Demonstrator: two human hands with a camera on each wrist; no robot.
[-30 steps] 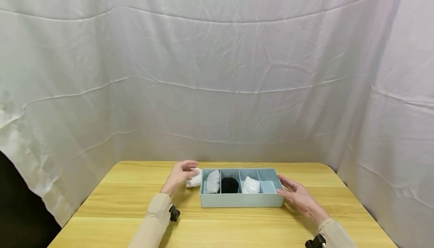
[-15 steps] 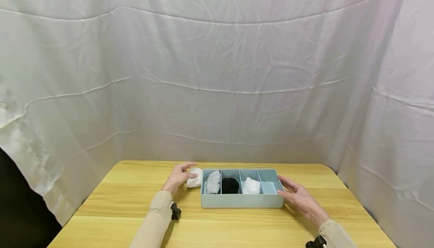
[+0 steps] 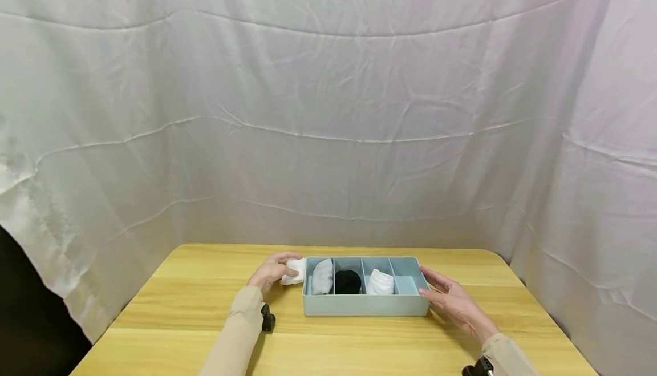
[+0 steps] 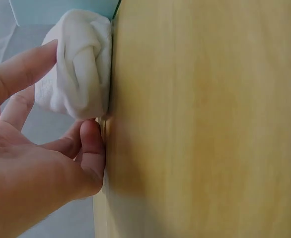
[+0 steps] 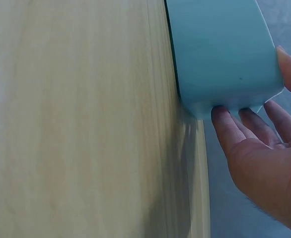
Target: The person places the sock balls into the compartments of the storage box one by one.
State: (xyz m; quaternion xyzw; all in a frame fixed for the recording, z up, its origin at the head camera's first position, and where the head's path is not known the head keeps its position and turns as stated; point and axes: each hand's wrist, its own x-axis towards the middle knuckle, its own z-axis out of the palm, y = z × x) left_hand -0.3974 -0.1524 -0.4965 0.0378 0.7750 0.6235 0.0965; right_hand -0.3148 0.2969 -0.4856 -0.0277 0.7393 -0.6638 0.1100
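In the head view, a rolled white sock (image 3: 293, 271) lies on the table against the left end of a pale blue divided box (image 3: 366, 305). My left hand (image 3: 272, 270) holds that sock, its thumb on the near side and other fingers behind, partly hidden. The left wrist view shows the thumb (image 4: 29, 69) touching the rolled cloth. Inside the box, from the left, sit a grey rolled sock (image 3: 323, 277), a black one (image 3: 348, 282) and a white one (image 3: 381, 282). My right hand (image 3: 454, 302) rests its fairly straight fingers and thumb against the box's right end.
The rightmost compartment (image 3: 406, 284) shows its bare floor. Beneath everything is a wooden table (image 3: 359, 344), and pale curtains (image 3: 349, 136) hang behind and at both sides. The box stands near the table's far edge.
My left hand, earlier hovering with fingers spread by the white sock, has come down and closed onto it. The right hand and the box have stayed nearly still.
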